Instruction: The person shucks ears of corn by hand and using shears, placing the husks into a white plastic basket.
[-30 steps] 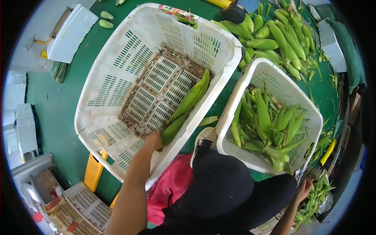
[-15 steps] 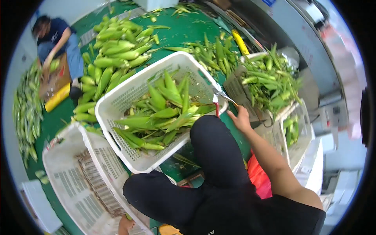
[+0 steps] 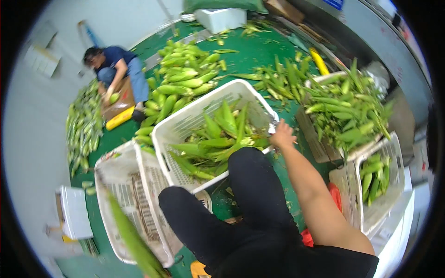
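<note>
A long green ear of corn point(image 3: 132, 236) in its husk, smeared by motion, rises from the lower edge at the left. My left hand holds its lower end and is almost wholly cut off by that edge. My right hand point(image 3: 283, 135) is at the right rim of a white plastic crate point(image 3: 211, 95). It grips the shears point(image 3: 272, 126), whose metal part shows at the rim; the rest is hidden by the hand. Inside this crate, in front of my knees, lie loose green corn husks point(image 3: 213, 146).
A second white crate point(image 3: 109, 208) stands at my left. Piled corn point(image 3: 185, 76) lies beyond the middle crate. At right are a box heaped with husks point(image 3: 345, 109) and a crate with ears point(image 3: 375, 178). A person point(image 3: 116, 69) squats far left beside more corn point(image 3: 83, 125).
The ear of corn has come into view at the lower left. My right hand has drawn in against the crate rim, with the shears now mostly hidden. The whole view has shifted leftward.
</note>
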Demonstrator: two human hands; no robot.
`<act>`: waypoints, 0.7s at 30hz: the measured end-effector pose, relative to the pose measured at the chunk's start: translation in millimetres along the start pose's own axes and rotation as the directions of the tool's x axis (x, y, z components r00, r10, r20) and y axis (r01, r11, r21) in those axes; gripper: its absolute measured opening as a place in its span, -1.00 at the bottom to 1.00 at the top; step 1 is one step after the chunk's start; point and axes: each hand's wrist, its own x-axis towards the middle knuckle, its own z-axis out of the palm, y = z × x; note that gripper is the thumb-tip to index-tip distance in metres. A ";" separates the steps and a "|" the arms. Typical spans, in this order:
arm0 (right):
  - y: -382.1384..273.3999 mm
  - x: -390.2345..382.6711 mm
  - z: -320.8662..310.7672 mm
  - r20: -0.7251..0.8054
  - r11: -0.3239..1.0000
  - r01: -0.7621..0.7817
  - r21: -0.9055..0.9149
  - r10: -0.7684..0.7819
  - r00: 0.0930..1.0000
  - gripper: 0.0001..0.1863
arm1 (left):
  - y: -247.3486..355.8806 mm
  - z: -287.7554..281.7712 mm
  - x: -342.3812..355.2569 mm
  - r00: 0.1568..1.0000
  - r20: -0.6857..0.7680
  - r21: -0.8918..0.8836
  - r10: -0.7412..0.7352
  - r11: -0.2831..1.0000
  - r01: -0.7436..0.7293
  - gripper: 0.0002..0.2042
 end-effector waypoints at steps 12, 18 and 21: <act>3.8 -212.1 -62.9 0.302 0.085 -0.464 0.882 -0.858 0.416 -0.51 | 128.5 245.6 94.1 0.281 0.808 -0.553 0.519 0.502 0.665 -0.28; -29.5 -270.2 -3.0 0.199 -0.023 -0.271 0.962 -0.618 0.760 -0.24 | 144.3 246.3 119.7 0.660 0.735 -0.462 0.157 0.828 0.318 -0.19; -17.0 -224.3 -25.2 0.325 0.143 -0.319 0.937 -0.691 0.646 -0.17 | 165.4 252.4 151.2 0.598 0.657 -0.620 0.459 0.780 0.083 -0.23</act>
